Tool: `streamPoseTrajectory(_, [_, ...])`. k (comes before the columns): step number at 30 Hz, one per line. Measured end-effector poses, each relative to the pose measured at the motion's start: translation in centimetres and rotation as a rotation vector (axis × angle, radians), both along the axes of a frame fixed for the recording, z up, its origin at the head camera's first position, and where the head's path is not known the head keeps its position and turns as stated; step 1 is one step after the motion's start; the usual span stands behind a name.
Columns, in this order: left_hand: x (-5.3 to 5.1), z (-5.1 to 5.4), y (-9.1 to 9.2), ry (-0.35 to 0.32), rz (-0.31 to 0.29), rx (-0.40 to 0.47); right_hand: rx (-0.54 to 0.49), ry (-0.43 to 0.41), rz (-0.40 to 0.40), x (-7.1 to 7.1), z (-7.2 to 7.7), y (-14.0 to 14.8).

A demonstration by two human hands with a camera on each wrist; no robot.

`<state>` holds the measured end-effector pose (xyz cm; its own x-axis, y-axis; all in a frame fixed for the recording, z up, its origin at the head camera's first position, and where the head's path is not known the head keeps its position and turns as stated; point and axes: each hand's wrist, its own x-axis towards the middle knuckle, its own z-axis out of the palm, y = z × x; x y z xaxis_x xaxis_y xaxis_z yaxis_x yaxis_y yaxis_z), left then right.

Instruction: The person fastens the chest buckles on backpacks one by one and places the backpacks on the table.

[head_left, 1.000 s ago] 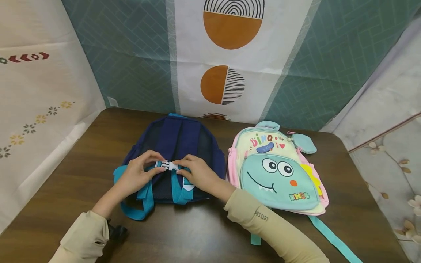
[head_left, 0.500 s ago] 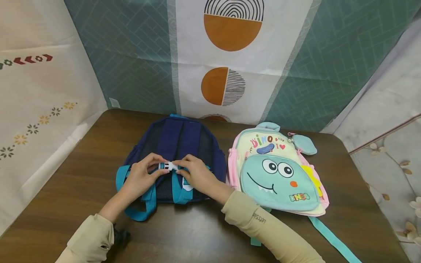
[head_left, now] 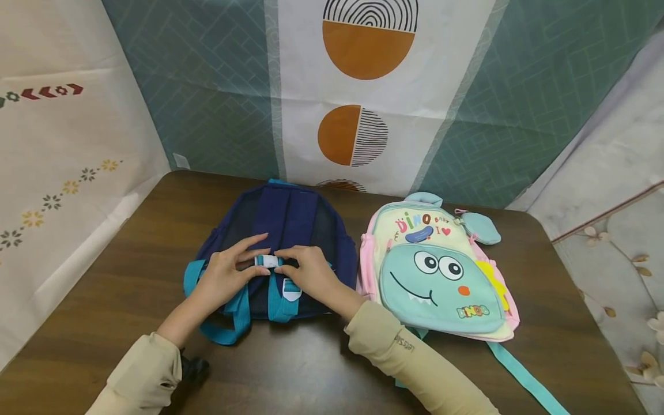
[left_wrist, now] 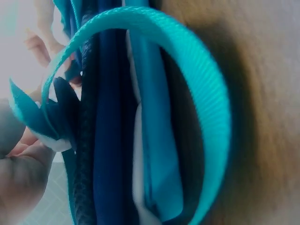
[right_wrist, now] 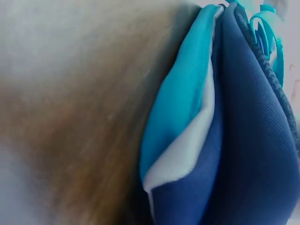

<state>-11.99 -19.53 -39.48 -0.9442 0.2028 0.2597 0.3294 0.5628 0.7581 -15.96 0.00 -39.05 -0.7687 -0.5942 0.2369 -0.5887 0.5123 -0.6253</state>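
A navy backpack (head_left: 332, 253) lies with its strap side up and blue webbing straps (head_left: 282, 305) across its lower part. Over it, a white side-release buckle (head_left: 267, 261) has its two halves joined. My left hand (head_left: 223, 275) pinches the buckle's left end between thumb and a finger, the index finger lifted off above. At the other end, my right hand (head_left: 311, 274) pinches the buckle with thumb and index finger. In the left wrist view, a loop of blue webbing (left_wrist: 206, 89) arcs beside the backpack's edge. The right wrist view shows the backpack's navy side (right_wrist: 253, 122).
Right of the navy backpack lies a pastel dinosaur backpack (head_left: 441, 288), a teal strap (head_left: 529, 374) trailing toward the table's front. A white slider (head_left: 291, 290) sits on a blue strap. A dark object (head_left: 194, 369) lies beside the left sleeve. Fabric hangs around the brown table (head_left: 290, 369).
The buckle's halves have come together, their gap closing as my left hand moved right. My left index finger has lifted off the buckle. The dinosaur backpack has stayed put.
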Motion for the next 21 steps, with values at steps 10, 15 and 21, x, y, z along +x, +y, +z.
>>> streamPoseTrajectory(10, [0.3, 1.1, 1.2, -0.064, -0.103, -0.151, 0.212, -0.021, 0.003, 1.3, 1.3, 1.1])
streamPoseTrajectory(15, [-0.1, 3.4, 3.8, -0.124, -0.149, -0.155, 0.308, 0.054, 0.027, 2.4, 1.8, 3.7])
streamPoseTrajectory(21, [-2.9, 5.7, 9.6, -0.264, -0.195, -0.214, 0.38, 0.135, 0.059, 4.2, 2.6, 8.4])
